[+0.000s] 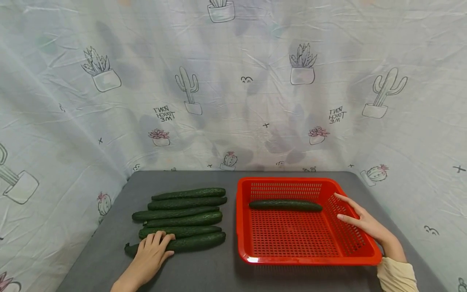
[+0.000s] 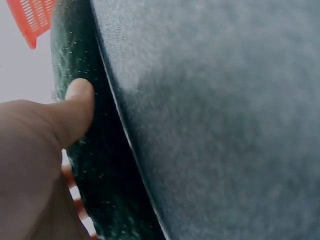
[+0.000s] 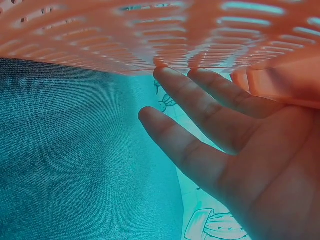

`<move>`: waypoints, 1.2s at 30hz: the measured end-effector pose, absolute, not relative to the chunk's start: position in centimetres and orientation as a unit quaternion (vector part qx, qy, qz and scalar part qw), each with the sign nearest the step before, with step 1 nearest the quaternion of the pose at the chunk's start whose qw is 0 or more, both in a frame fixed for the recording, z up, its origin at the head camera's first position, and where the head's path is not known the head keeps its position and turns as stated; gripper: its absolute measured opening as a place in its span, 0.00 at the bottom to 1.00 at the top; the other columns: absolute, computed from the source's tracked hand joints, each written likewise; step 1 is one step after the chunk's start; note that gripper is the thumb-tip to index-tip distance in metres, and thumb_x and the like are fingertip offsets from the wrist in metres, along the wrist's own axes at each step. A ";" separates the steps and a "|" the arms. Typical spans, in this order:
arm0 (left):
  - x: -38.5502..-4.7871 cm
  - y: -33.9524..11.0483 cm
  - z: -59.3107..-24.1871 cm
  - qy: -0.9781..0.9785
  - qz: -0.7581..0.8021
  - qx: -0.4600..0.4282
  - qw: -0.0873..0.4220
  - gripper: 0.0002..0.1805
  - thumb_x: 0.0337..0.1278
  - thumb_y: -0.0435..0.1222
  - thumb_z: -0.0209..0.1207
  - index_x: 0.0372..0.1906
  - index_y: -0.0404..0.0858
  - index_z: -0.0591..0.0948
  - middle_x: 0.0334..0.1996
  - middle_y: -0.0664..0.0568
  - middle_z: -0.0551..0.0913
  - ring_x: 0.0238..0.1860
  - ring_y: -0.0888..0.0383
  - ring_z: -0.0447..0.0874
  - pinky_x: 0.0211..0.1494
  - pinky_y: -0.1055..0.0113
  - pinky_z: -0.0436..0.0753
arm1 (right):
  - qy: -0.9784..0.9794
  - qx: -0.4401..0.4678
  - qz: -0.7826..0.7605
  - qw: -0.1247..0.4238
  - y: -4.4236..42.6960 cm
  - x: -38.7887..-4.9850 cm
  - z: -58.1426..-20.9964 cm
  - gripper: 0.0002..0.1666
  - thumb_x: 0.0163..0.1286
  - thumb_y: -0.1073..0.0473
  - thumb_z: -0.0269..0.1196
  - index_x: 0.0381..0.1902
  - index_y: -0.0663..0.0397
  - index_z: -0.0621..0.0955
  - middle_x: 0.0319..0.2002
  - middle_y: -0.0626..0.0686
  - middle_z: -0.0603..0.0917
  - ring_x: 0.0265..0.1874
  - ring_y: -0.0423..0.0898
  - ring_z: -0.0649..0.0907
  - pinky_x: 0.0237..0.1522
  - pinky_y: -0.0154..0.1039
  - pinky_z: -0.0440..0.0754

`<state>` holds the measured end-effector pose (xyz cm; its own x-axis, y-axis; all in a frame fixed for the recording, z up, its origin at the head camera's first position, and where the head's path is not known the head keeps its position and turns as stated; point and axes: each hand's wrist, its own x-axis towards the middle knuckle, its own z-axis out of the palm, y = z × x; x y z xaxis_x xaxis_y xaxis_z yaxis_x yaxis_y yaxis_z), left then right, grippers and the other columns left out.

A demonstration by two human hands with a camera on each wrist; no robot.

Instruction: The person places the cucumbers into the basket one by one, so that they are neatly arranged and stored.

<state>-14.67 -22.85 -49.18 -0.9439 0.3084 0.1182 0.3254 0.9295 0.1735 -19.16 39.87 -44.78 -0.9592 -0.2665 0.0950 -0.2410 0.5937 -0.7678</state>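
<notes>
Six dark green cucumbers lie side by side at 9 o'clock on a grey table (image 1: pixel 204 278); a red basket (image 1: pixel 310 260) stands at 3 o'clock. A person's left hand (image 1: pixel 151 252), at the row's 7 o'clock, grips the nearest cucumber (image 1: pixel 200 241), thumb on the near side, fingers over the far side. The five other cucumbers (image 1: pixel 191 202) lie from there toward 12 o'clock. Inside the basket, one more cucumber (image 1: pixel 285 205) lies crosswise toward 12 o'clock. The right hand (image 1: pixel 370 225) straddles the basket's rim at its 3 o'clock, thumb and forefinger spread inside, three fingers outside beneath; how firmly it pinches, I cannot tell. At 12 o'clock beyond the table hangs a pale sheet (image 1: pixel 226 101) printed with potted cacti (its lettering runs backwards).
</notes>
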 end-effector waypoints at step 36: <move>-15.2 -21.3 -45.1 -0.946 -0.133 -0.138 0.263 0.23 0.48 0.56 0.62 0.46 0.49 0.76 0.38 0.56 0.75 0.38 0.54 0.70 0.40 0.53 0.65 | 0.893 -0.150 -0.424 0.005 39.8 -19.2 -44.8 0.38 0.68 0.59 0.56 0.72 0.45 0.55 0.70 0.60 0.53 0.58 0.16 0.52 0.51 0.69 0.56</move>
